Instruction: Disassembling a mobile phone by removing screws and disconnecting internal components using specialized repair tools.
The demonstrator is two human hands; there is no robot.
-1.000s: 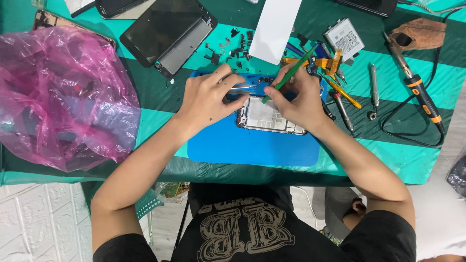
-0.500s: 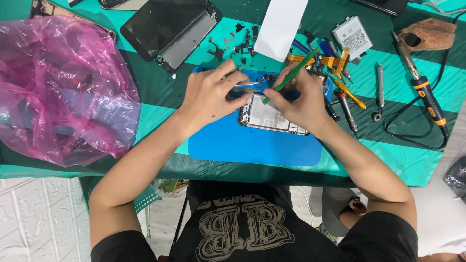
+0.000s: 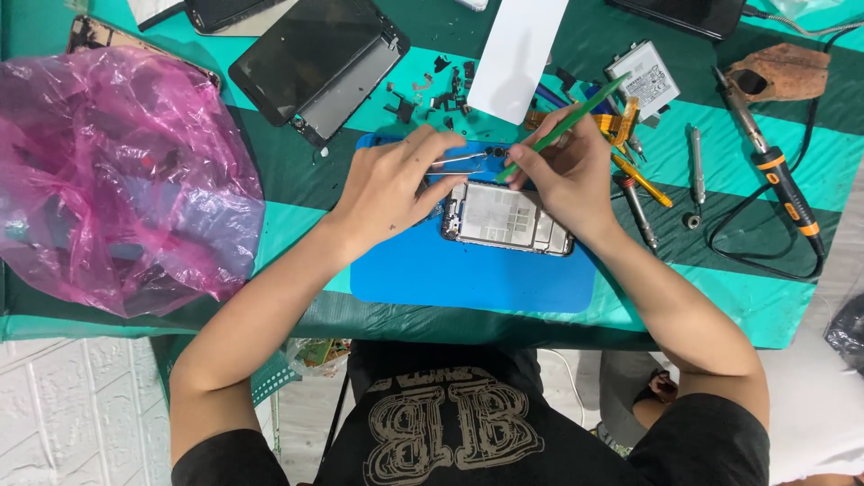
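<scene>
Two hands, one opened phone frame, one blue mat, one pink bag, one soldering iron.

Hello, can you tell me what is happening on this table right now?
A person is working on an opened phone frame that lies on a blue mat. The left hand holds metal tweezers at the frame's top edge, and the right hand holds a green pry tool pointed at the same spot. Around them lie a pink plastic bag, a detached screen, small parts and a soldering iron.
</scene>
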